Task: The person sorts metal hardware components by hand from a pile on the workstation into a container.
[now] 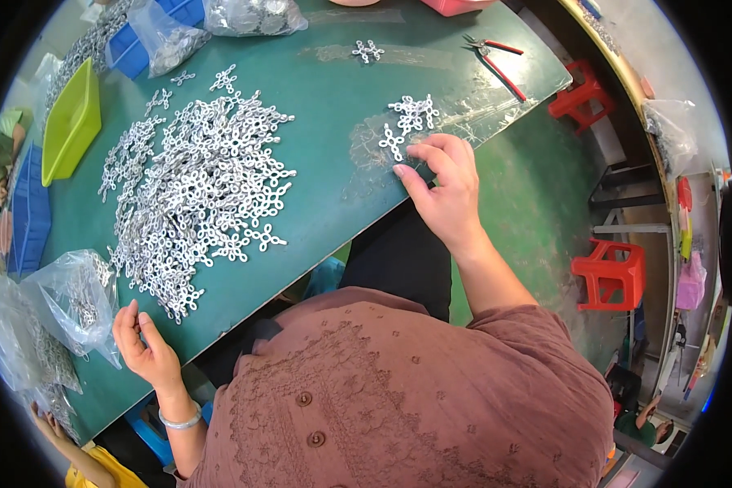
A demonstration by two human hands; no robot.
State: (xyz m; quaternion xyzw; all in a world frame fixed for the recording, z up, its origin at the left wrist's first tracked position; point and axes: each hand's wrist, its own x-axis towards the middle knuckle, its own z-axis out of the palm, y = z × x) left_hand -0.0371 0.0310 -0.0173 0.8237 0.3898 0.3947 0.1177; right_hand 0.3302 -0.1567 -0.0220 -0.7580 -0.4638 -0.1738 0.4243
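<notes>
Green table, near edge running along the person's front. Broad heap of silver cross-shaped pieces toward its left end. Clear bag of metal parts, by the left edge. Right hand at the near edge, thumb and forefinger slightly parted; touch on the single cross just beyond them: cannot tell. Left hand loosely curled, empty, beside the bag. Red-handled pliers near the right corner. Small cluster just beside the single cross.
</notes>
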